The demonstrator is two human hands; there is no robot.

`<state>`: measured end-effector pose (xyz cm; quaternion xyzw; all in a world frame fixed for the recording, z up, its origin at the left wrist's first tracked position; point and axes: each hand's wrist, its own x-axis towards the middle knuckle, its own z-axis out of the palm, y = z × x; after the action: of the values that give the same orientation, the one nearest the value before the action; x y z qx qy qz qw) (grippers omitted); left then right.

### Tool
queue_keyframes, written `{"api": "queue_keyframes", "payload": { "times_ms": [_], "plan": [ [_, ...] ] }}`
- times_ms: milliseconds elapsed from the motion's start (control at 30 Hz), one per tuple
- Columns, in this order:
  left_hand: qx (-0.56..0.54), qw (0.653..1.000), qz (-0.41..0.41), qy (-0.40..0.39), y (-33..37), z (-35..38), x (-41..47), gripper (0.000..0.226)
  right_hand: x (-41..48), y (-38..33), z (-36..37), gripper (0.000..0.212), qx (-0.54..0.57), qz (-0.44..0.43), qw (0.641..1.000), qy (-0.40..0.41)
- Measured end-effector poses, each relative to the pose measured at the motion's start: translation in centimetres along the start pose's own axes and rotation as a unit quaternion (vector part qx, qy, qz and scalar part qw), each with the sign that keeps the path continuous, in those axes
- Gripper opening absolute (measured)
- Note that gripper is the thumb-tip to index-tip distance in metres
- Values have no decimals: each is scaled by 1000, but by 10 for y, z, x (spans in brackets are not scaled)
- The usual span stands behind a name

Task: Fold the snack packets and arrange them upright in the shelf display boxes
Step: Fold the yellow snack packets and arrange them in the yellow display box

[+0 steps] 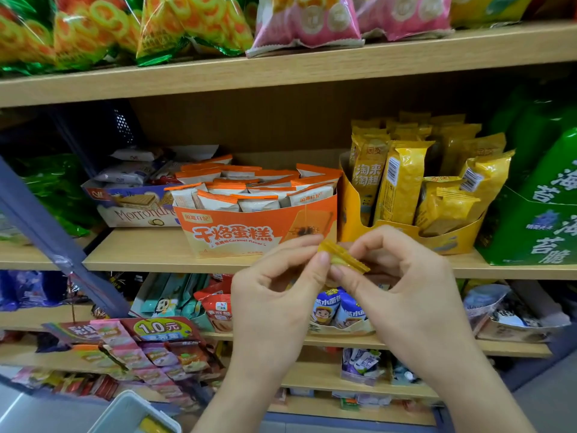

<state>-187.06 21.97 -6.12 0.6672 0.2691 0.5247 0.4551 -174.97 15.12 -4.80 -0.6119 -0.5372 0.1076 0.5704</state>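
We're in a shop, right in the snack aisle: wooden shelves tier on tier, an orange display box and a yellow display box packed with packets, bagged ring snacks up top, a 1.0-yuan price sign lower left.

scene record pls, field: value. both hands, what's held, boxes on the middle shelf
left hand: pinches the yellow packet at its crimped end
right hand: pinches the same packet from the other side
yellow packet: held in front of the shelves, in no box; mostly hidden by fingers
yellow display box: on the middle shelf, holds upright yellow packets
orange display box: next to it on the left, full of white-and-orange packets
green box: right of the yellow one
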Motion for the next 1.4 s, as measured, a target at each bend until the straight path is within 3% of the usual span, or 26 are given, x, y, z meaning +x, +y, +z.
{"api": "queue_keyframes", "payload": {
  "times_ms": [100,233,600,700,900,1133,1300,1400],
  "plan": [
    [-17,1000,-4,27,7,1,-1,12,0,-4,-3,18,-39,-28,998,-30],
    [-91,990,-87,57,8,-2,4,19,4,-4,-12,36,6,20,992,-128],
    [-258,951,-171,-1,8,-6,6,28,0,1,-8,34,42,0,986,-159],
    [-219,966,-138,-32,7,-11,10,18,-1,1,-8,31,82,6,981,-175],
    [-200,974,-102,16,7,-11,9,10,-2,1,-7,30,93,0,980,-177],
    [-219,970,-97,37,4,-12,11,13,-3,3,-10,50,58,17,982,-178],
    [-83,993,16,-87,9,-23,10,33,-5,4,-9,52,-4,4,992,-125],
    [39,993,65,-90,11,-22,9,36,-7,3,-8,53,-28,-7,994,-102]
  ]
}}
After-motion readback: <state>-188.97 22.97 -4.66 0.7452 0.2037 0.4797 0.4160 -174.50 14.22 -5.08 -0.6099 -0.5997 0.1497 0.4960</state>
